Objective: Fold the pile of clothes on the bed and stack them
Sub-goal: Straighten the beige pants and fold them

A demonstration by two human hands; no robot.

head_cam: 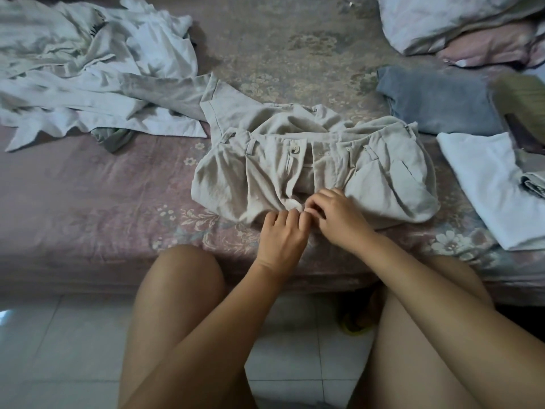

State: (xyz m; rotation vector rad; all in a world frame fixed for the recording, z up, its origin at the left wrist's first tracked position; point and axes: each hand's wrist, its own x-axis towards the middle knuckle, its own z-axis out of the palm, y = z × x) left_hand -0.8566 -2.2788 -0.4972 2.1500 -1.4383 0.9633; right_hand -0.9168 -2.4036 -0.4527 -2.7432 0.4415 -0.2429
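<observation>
Beige trousers (pixel 318 169) lie bunched on the bed, waistband and button facing up, one leg trailing off to the upper left. My left hand (pixel 281 234) and my right hand (pixel 339 214) meet at the near edge of the trousers, below the fly. Both pinch the cloth there with curled fingers. A loose pile of white and pale clothes (pixel 88 69) is spread over the far left of the bed. A folded blue garment (pixel 436 98) and a folded white garment (pixel 486 187) lie to the right.
The bed has a pink flowered cover (pixel 103 202), its near edge just in front of my knees. White and pink pillows (pixel 460 22) sit at the far right. A small folded grey piece (pixel 533 184) rests on the white garment. Tiled floor lies below.
</observation>
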